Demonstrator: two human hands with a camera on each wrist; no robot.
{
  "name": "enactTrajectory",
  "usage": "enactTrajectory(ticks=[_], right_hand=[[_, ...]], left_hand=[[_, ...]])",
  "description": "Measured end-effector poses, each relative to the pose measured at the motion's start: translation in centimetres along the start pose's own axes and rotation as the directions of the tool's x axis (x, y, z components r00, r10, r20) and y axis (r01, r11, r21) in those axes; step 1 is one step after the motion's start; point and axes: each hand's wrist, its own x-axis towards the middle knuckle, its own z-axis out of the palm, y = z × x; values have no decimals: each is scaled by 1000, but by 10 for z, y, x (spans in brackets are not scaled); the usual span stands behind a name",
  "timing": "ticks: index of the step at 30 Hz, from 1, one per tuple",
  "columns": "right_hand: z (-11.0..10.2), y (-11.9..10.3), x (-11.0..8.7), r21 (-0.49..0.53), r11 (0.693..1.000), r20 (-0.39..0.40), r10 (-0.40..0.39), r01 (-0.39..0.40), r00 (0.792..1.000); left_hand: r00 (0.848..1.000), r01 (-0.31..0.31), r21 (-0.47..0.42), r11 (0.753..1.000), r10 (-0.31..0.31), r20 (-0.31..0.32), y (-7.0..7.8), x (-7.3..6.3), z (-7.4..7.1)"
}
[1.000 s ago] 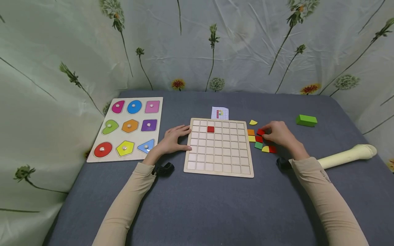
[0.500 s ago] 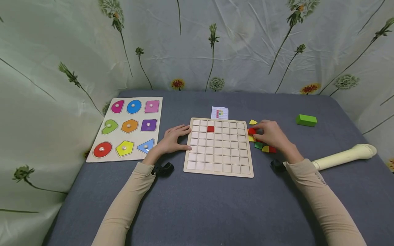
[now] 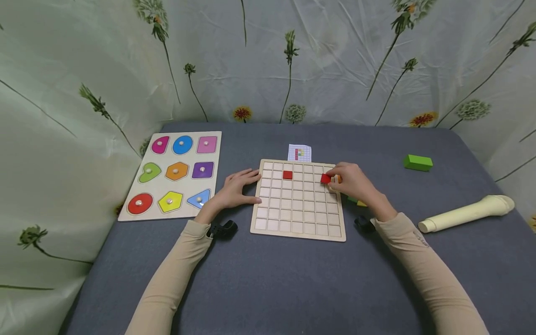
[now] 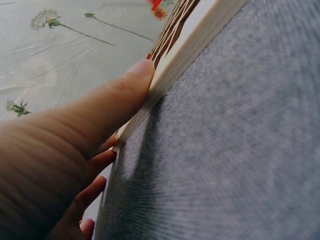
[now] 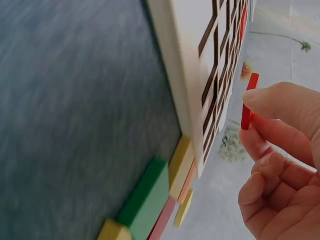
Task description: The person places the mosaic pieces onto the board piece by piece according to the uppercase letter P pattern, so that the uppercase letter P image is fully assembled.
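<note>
A wooden grid board (image 3: 297,237) lies flat, with a red square tile (image 3: 287,175) set in one of its upper cells. Against the board's left edge rests my left hand (image 3: 236,190), its thumb and fingers spread; the left wrist view has the thumb (image 4: 120,92) at the wooden rim. Over the board's upper right part, my right hand (image 3: 353,181) pinches a second red square tile (image 3: 325,178) between thumb and fingertips. In the right wrist view this tile (image 5: 250,101) is held above the grid on its edge. Beneath that hand, loose tiles are mostly hidden.
A card with a coloured grid pattern (image 3: 299,152) lies behind the board. To the left is a knobbed shape puzzle (image 3: 167,179). A green block (image 3: 418,163) and a pale cream stick (image 3: 465,214) lie at right. Beside the board sits a green tile (image 5: 147,200) among other coloured tiles.
My right hand has picked a red tile from the loose tiles and carried it left, over the board's right side. My left hand has stayed at the board's edge.
</note>
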Motion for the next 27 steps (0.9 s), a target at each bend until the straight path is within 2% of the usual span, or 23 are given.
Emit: enactTrajectory(ticks=[4,9,17,27], right_hand=[[5,-6,5,15,999,-3,-33,33,999],[11,-14,13,49,998,31,-38,36,999],[22,-28,26,36,991,44,-132,130,990],[30,-44,39,34,985,91,-170,168,981]], left_hand=[[1000,0,-3,1000,0,6,0,0,0],[1000,1,-5,1000,-1,9,0,0,0],[1000,-10,11,1000,10,4,-1,0,0],[1000,-1,9,1000,1,1,0,0,0]])
